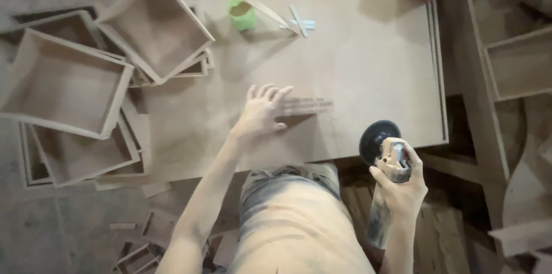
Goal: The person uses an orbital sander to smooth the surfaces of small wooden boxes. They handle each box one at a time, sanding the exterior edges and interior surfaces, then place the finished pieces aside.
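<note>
looking down from the head camera, the left hand (261, 112) lies flat with fingers spread on the wooden panel (368, 73), holding nothing. the right hand (401, 185) is wrapped tight round an angle grinder (384, 193), off the panel's near right corner; its long body runs toward the person, its dark disc (378, 139) nearest the edge. the grinder's tail is blurred, and dust softens the green cup (241, 12) and open boxes (109, 61) at left.
</note>
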